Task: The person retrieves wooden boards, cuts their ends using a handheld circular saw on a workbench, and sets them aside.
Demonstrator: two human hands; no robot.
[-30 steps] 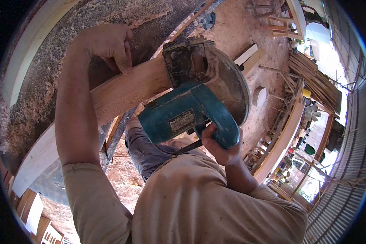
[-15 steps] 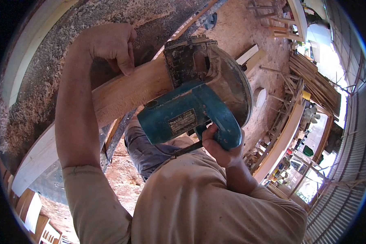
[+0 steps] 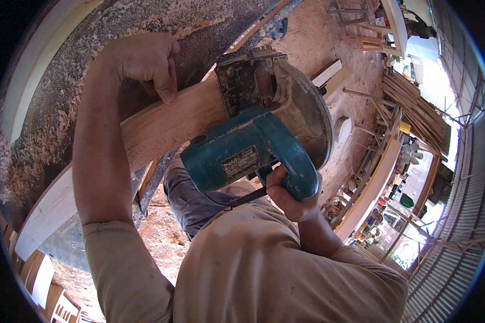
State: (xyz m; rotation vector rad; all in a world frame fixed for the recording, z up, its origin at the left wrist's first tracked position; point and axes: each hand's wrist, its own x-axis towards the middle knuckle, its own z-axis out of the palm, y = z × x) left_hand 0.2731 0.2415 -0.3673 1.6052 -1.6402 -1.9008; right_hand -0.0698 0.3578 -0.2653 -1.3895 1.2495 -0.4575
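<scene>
Right now the fingers of my right hand (image 3: 296, 200) are wrapped around the rear handle of the teal circular saw (image 3: 226, 153), its base against the wooden board (image 3: 172, 121). My left hand's (image 3: 143, 59) fingers are curled, one tip at the board's edge; whether they grip it, I can't tell.

The saw (image 3: 215, 153) gripped by the right hand (image 3: 292, 200) is teal with a grey-brown guard (image 3: 310, 116) above the grip, the wood (image 3: 180, 118) left of it pale pinkish tan, the shirt (image 3: 242, 258) below plain beige.
</scene>
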